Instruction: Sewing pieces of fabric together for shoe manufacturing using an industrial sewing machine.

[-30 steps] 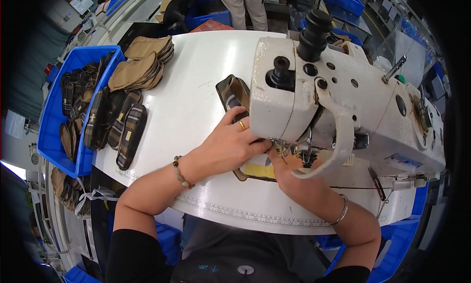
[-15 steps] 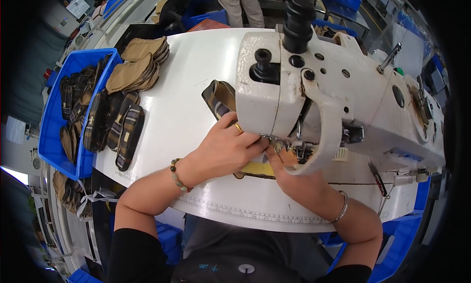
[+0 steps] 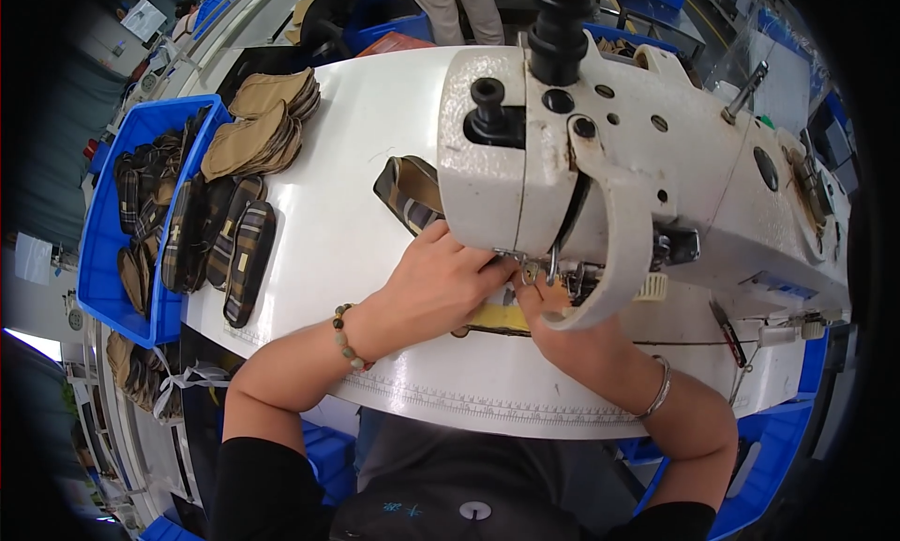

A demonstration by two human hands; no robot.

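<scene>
A plaid fabric shoe upper [image 3: 409, 187] with a tan lining lies under the head of a white sewing machine [image 3: 483, 189]. Its far loop stands up from the table, left of the machine head. A yellow strip with a dark edge, apparently part of the same piece, shows below my fingers. My left hand [image 3: 441, 283] presses and pinches the upper just left of the presser foot [image 3: 530, 271]. On the right side of the foot, my right hand [image 3: 574, 339] holds the near part of the work, thumb and fingers closed. The fingertips of both hands are partly hidden by the machine.
At left, a blue bin [image 3: 127, 314] holds plaid uppers, with more plaid pieces [image 3: 250, 264] beside it. Tan pieces [image 3: 246, 140] are stacked behind them. A thread snipper [image 3: 727, 335] lies right of my right hand. A person in light trousers [image 3: 457, 7] stands beyond the table.
The whole view has shifted slightly. Both hands keep their hold on the upper by the presser foot, with only a small shift of the fingers.
</scene>
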